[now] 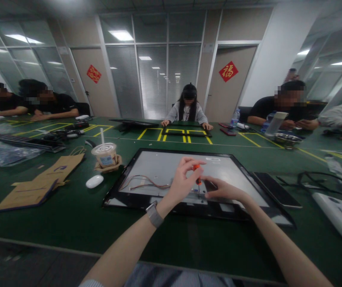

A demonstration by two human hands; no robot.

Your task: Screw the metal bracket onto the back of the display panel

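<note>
A display panel (155,163), grey-backed with a black frame, lies flat on the green table before me. My left hand (184,179), with a watch on its wrist, is closed round the orange handle of a screwdriver (198,170). The screwdriver stands nearly upright, its tip down at the panel's near edge among small parts. Close beside the shaft is my right hand (223,189), thumb and forefinger apart, its thumb low near the panel; I cannot make out the dark patch between them. A thin bundle of wires (147,181) rests on the panel, left of my hands.
Left of the panel are a drink cup (105,153), a white mouse (94,181) and a brown paper bag (43,179). On the right lie a dark phone-like slab (276,189), black cables (317,179) and a white device (339,215). Several people sit around the table.
</note>
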